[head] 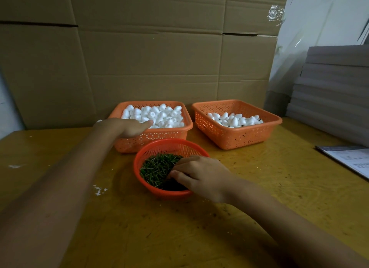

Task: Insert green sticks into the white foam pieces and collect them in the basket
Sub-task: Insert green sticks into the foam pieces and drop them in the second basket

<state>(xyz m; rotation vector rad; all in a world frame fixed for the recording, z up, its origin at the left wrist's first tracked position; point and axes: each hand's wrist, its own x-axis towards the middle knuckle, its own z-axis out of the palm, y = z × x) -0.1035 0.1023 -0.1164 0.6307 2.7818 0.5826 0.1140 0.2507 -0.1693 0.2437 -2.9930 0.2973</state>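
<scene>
A square orange basket (pixel 180 130) at the back centre is heaped with plain white foam pieces (pixel 159 114). My left hand (pixel 127 127) lies over its near left rim, fingers curled under, thumb tip against the foam; any grip is hidden. A round red basket (pixel 169 147) in front holds a pile of short green sticks (pixel 155 167). My right hand (pixel 199 173) reaches into it from the right, with bent fingertips pressed into the sticks. A second orange basket (pixel 239 136) at the back right holds foam pieces with sticks in them (pixel 233 120).
Everything stands on a yellow wooden table (pixel 259 187). A cardboard wall (pixel 149 57) rises close behind the baskets. Stacked grey sheets (pixel 335 91) fill the right side, with a printed paper (pixel 351 159) at the table's right edge. White crumbs (pixel 98 189) lie left of the round basket.
</scene>
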